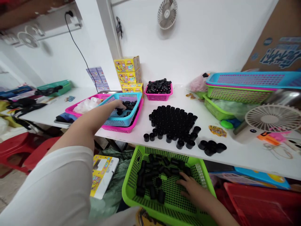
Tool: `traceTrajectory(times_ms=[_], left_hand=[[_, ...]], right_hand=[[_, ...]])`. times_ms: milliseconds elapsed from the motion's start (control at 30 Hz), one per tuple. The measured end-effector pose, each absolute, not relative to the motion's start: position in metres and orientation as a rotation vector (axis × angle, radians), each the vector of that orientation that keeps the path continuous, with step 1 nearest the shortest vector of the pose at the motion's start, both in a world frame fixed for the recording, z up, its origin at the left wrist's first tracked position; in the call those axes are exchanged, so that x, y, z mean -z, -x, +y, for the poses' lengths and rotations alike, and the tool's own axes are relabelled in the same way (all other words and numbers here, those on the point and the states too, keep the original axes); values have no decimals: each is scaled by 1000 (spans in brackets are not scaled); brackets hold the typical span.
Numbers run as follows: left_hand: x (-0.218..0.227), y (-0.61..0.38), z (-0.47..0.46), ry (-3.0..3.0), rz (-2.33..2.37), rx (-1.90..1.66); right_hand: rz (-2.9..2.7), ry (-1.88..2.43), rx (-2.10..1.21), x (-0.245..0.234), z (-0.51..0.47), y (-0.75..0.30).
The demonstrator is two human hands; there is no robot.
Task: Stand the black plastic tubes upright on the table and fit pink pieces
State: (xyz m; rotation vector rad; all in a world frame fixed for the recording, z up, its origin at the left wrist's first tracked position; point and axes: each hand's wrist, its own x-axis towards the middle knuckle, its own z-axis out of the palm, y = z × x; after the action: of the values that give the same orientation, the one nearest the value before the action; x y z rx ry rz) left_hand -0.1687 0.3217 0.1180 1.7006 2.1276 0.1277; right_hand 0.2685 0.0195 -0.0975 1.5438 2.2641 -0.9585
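Observation:
My left hand (119,105) reaches into a blue basket (128,121), its fingers curled down among small black parts (130,105); what they grip is hard to make out. Inside a green basket (128,183) in front of me, my right hand (191,186) has its fingers apart, near black plastic cylinders (152,175) that lie loose in it. On the white table, between the blue basket and the right side, stand many black cup-shaped pieces (171,121) in a close group. A few more cups (210,146) are set apart near the table edge.
A pink basket (158,97) of black parts sits by the wall, beside stacked yellow boxes (129,73). At right are stacked baskets (235,92) and a white fan (270,119). Red stools (16,149) stand at left. A red crate (261,201) is low on the right.

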Motion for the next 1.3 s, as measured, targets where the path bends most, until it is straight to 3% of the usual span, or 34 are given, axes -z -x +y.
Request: traceTrajectory(times_ms=[200,500,667,900,1067,1300], left_hand=[[-150,162,298,-1437,2003,-644],[-189,105,181,-1102,1019,-1275],[-143,41,105,-759,674,-1171],[-36,-13,31,-477,753,-932],[1,-31,1,-535,873,-1016],[19,-34,-12,-859,899,-1039]], right_hand=[[2296,-1500,857,101,18,-270],[2213,-1571,678,86,15,-267],[2380,-1780,815,57,7,-263],[2972,-2382,1557,17,-37,-245],[3158,-2481,1335,2,-60,-224],[3142,-2450,1336,12,-62,-219]])
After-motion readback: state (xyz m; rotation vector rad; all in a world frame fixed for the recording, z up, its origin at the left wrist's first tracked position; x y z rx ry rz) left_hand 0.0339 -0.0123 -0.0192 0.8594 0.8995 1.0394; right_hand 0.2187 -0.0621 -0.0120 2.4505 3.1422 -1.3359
